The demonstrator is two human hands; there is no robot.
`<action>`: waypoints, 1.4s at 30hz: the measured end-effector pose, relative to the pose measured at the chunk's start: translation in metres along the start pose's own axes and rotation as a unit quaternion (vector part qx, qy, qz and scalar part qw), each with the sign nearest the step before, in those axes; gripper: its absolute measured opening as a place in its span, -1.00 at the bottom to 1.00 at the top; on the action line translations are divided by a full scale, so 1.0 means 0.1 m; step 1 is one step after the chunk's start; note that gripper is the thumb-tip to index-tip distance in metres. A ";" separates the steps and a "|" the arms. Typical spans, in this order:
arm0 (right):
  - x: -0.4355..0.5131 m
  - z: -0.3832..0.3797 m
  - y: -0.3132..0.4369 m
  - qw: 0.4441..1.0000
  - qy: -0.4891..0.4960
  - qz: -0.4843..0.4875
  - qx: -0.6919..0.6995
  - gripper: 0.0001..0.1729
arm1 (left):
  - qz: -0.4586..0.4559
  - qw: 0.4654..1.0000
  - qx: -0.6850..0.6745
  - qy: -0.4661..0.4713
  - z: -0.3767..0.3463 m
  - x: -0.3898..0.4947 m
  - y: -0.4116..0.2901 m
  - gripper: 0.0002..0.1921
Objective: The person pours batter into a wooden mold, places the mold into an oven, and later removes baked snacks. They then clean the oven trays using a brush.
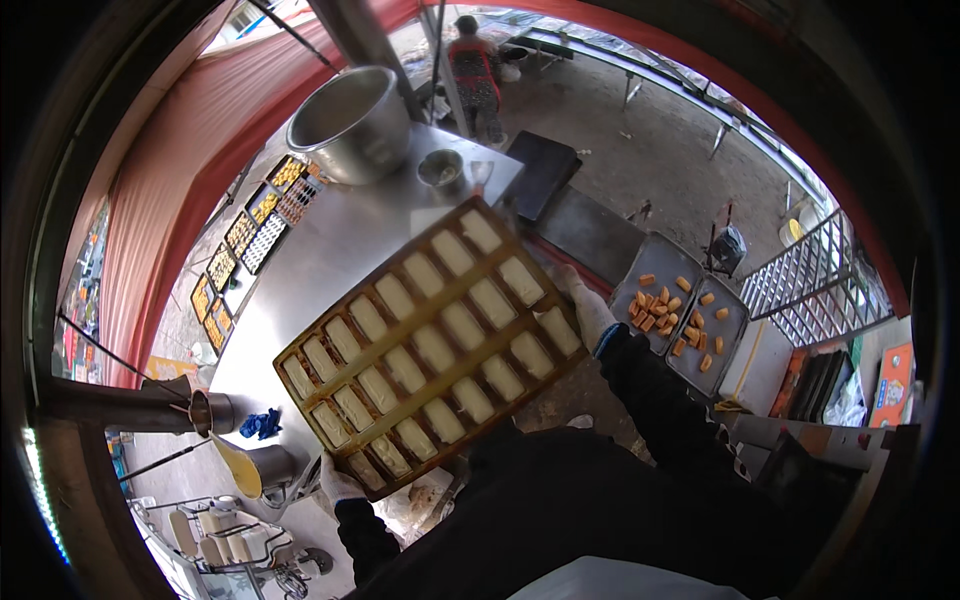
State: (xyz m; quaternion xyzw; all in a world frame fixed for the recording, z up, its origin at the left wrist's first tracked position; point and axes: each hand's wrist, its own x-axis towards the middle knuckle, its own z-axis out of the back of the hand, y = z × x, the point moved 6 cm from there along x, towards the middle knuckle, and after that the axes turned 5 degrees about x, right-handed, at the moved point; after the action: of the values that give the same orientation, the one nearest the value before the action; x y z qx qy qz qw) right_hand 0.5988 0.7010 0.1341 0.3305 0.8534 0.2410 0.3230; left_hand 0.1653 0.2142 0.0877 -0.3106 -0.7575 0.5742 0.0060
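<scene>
A large baking mould tray spans the space before me, tilted across the view. Pale batter fills its several rectangular cavities, laid out in three rows. My left hand, in a white glove, grips the tray's near left corner. On the opposite short side, my right hand, gloved as well, holds the rim. The tray is raised and partly covers a stainless steel table. My fingers under the tray are hidden.
On the table stand a big metal pot, a small metal bowl, a pitcher of yellow batter and a blue cloth. Small baked cakes lie on sheet trays at right. A person stands beyond; a metal rack stands farther right.
</scene>
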 end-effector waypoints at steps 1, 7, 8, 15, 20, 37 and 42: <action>-0.23 0.28 0.11 0.998 -0.066 -0.005 -0.005 -0.10 | 0.012 0.999 0.031 0.007 -0.15 0.02 0.04 -0.49; -1.55 1.45 0.47 0.976 -0.176 0.100 0.080 -0.12 | 0.065 0.970 0.205 0.108 -1.49 0.48 0.41 -0.48; -1.77 1.68 0.46 0.962 -0.220 0.117 0.109 -0.15 | 0.054 0.962 0.220 0.155 -1.86 0.50 0.55 -0.44; -3.59 2.76 -0.03 0.830 -0.433 0.303 0.178 -0.27 | 0.230 0.850 0.269 0.389 -4.18 0.40 1.81 -0.32; -4.47 3.00 -1.09 0.659 -0.619 0.343 0.253 -0.11 | 0.254 0.703 0.313 0.586 -5.71 0.23 3.57 -0.45; -8.35 3.60 -4.77 0.293 -0.642 0.569 0.422 -0.31 | 0.391 0.376 0.411 0.733 -5.41 -5.30 6.63 -0.58; -9.18 2.99 -5.09 0.104 -0.938 0.184 0.277 0.10 | 0.288 0.239 0.500 0.781 -5.18 -6.47 7.44 -0.76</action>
State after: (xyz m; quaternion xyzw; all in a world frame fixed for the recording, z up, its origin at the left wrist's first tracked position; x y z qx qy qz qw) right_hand 1.1289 -0.2391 -0.0256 0.5063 -0.2080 -0.4615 0.6982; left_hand 1.2219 0.4640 -0.1614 -0.7378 0.2006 0.2755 0.5826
